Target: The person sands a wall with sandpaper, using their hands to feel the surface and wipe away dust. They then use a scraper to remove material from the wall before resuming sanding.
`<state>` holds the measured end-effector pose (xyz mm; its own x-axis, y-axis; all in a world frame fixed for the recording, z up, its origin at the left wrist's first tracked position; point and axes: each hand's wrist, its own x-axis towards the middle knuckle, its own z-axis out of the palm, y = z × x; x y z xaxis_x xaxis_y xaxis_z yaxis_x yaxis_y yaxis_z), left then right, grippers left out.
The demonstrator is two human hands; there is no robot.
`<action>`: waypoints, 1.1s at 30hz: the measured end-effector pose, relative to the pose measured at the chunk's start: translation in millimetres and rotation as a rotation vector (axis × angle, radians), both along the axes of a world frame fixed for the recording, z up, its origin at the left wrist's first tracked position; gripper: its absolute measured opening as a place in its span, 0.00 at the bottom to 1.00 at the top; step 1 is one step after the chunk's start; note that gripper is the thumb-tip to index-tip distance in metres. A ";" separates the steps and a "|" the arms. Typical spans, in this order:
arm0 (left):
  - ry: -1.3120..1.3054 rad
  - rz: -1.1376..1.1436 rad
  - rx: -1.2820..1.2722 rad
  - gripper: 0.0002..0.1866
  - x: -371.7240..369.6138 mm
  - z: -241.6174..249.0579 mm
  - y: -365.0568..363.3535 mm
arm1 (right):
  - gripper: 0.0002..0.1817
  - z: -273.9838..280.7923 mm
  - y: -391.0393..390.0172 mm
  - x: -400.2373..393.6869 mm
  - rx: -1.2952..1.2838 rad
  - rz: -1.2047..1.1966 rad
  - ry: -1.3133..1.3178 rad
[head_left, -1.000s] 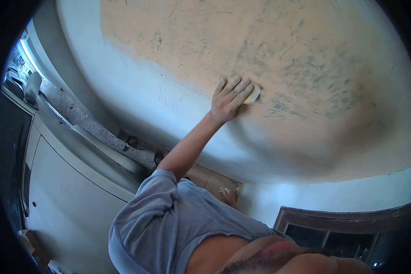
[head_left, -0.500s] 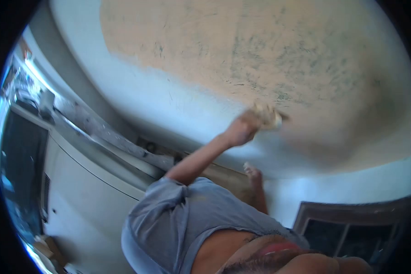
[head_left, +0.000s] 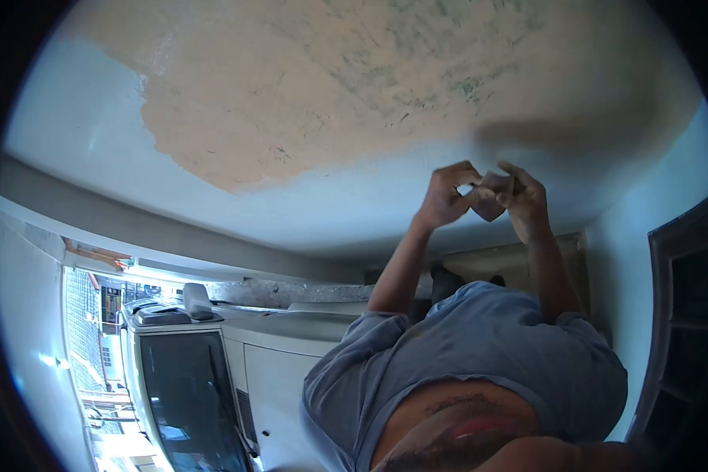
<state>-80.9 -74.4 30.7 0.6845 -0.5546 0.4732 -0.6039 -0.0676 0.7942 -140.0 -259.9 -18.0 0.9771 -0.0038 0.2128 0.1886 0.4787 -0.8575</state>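
A small brown sheet-like piece [head_left: 490, 206], bent or folded, is held up in front of the chest between both hands. My left hand [head_left: 446, 197] pinches its left side, thumb and fingers curved into a ring. On the other side, my right hand [head_left: 531, 206] grips the right edge with thumb and fingers. Beyond them is a wall [head_left: 291, 102] with a large peach-tan patch, dark green marks and a pale blue-white border. The hands' shadow falls on the wall.
A white vehicle [head_left: 287, 393] with a dark windscreen stands at the lower left. A dark-framed window or door [head_left: 665, 315] is at the right. Below the hands, a dark shoe [head_left: 446, 282] shows near the wall's foot.
My left hand has come away from the wall, and my right hand has risen from low down to meet it at the brown piece. The view has rotated.
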 end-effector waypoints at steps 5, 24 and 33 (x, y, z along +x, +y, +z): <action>-1.268 0.817 -0.251 0.11 73.3 79.8 69.9 | 0.29 3.5 -14.4 -15.9 0.335 0.012 -0.118; -0.955 0.758 -0.004 0.19 48.1 116.6 111.1 | 0.22 -42.0 -78.2 -50.4 0.751 -0.085 -0.040; -0.662 0.289 0.822 0.22 53.2 4.6 53.3 | 0.25 -20.3 -45.3 -38.8 0.414 0.054 0.000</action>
<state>-27.6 -21.1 35.3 0.5859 -0.7290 0.3539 -0.7708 -0.6362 -0.0343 -178.8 -305.2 -38.2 0.9782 -0.0376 0.2041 0.1537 0.7921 -0.5907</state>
